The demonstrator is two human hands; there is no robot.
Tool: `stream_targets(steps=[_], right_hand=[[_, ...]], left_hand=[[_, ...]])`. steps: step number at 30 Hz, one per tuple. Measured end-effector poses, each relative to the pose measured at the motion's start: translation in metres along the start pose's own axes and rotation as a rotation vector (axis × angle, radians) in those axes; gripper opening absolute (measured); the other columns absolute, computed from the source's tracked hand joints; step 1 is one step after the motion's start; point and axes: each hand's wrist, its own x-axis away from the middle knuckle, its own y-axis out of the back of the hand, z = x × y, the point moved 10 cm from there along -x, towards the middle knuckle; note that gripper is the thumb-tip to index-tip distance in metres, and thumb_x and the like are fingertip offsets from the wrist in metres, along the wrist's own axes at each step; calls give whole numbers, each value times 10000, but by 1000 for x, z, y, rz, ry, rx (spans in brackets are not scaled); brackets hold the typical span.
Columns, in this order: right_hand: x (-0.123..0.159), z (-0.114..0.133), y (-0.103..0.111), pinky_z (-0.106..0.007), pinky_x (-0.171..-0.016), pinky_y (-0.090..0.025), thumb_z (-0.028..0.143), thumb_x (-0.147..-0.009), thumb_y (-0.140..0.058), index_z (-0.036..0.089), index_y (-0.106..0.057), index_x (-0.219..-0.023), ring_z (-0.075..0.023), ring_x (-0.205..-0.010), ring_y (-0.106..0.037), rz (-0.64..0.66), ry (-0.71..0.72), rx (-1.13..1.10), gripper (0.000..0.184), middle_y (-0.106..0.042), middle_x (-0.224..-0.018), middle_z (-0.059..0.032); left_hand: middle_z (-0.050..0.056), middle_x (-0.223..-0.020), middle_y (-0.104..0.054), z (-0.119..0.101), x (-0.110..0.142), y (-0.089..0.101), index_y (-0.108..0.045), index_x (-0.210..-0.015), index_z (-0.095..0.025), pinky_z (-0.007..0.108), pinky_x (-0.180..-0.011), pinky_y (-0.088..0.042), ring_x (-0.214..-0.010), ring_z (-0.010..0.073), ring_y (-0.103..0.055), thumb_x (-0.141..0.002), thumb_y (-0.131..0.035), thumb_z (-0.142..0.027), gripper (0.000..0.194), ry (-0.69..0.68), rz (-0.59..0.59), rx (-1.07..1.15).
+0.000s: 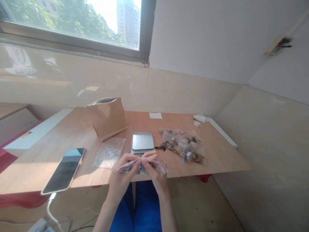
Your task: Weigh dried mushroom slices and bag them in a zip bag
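Note:
Both hands pinch the top edge of a clear zip bag [159,166] at the near edge of the table. My left hand [124,169] is closed on the bag's left part and my right hand [154,167] on its right part, thumbs meeting in the middle. Dark contents show through the plastic, mostly hidden by my fingers. Just beyond stands a small kitchen scale [143,140] with a bare silver plate; my hands cover part of its front. Right of the scale lie several filled zip bags [193,155] with dark and tan dried pieces.
A flat clear bag [109,152] and a brown paper pouch [108,117], standing with its top open, are left of the scale. A phone [64,170] with a cable lies at the left front. White paper [155,115] and crumpled wrapping [200,119] lie at the back.

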Motion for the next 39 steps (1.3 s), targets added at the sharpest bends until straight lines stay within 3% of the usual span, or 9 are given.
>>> stream_targets(steps=[5,8,11,15,18,22,26,34,39], right_hand=[[1,-5,2,-250,-685,-494,328,-839,-551,187,-656,-695,-157,-734,-624,-1,-20,12,227,-651,-735,-27],[4,-30,21,-236,-602,-478,395,-892,-427,167,-643,-707,-154,-652,-609,-45,-116,112,365,-650,-675,-36],[3,-66,71,-261,-618,-482,464,-856,-453,157,-628,-674,-179,-653,-610,-146,-211,227,398,-657,-651,-53],[-9,-105,181,-355,-660,-493,613,-743,-483,133,-627,-738,-244,-697,-623,-464,-323,379,502,-676,-715,-114],[-18,-81,232,-462,-793,-447,609,-714,-518,80,-608,-946,-320,-891,-596,-706,-209,769,584,-650,-928,-211],[-14,-40,194,-503,-917,-361,430,-863,-411,81,-551,-1131,-329,-1146,-467,-671,121,1109,462,-527,-1186,-242],[1,-74,136,-479,-915,-380,321,-902,-374,164,-574,-1148,-301,-1186,-445,-283,166,1167,354,-458,-1309,-179],[-3,-131,156,-515,-1000,-299,325,-903,-325,134,-569,-1168,-297,-1232,-408,-135,79,1294,408,-499,-1306,-174],[-28,-124,139,-524,-1005,-286,240,-887,-328,163,-569,-1154,-271,-1240,-405,-141,81,1188,368,-503,-1301,-145]], left_hand=[[15,-725,-638,17,0,-7,-646,-754,-168,231,-612,-497,-696,149,-614,-741,-626,-390,223,117,-56,97],[46,-751,-662,40,-2,-31,-668,-748,-152,265,-673,-510,-760,187,-631,-758,-572,-476,338,264,42,200],[78,-766,-681,62,-4,-62,-672,-801,-139,316,-746,-510,-809,217,-640,-813,-406,-570,507,354,129,226],[92,-1025,-653,65,-17,-101,-599,-1034,-164,340,-878,-459,-971,198,-600,-893,-320,-422,405,116,192,-66],[130,-1146,-585,67,-29,-137,-542,-1120,-142,379,-937,-413,-1090,221,-530,-870,-376,-218,309,-106,235,-529],[148,-1201,-545,86,-46,-176,-504,-1183,-138,429,-1012,-328,-1174,241,-471,-828,-375,-77,382,-233,320,-898],[113,-1005,-629,94,-58,-192,-560,-1094,-144,400,-1008,-322,-1018,204,-563,-815,-351,-17,371,-308,436,-906],[64,-854,-657,80,-56,-199,-624,-906,-166,297,-870,-404,-852,169,-588,-801,-409,-13,284,-421,584,-848],[64,-985,-656,62,-81,-152,-597,-1077,-209,300,-877,-406,-958,174,-570,-841,-391,-71,343,-402,435,-815]])
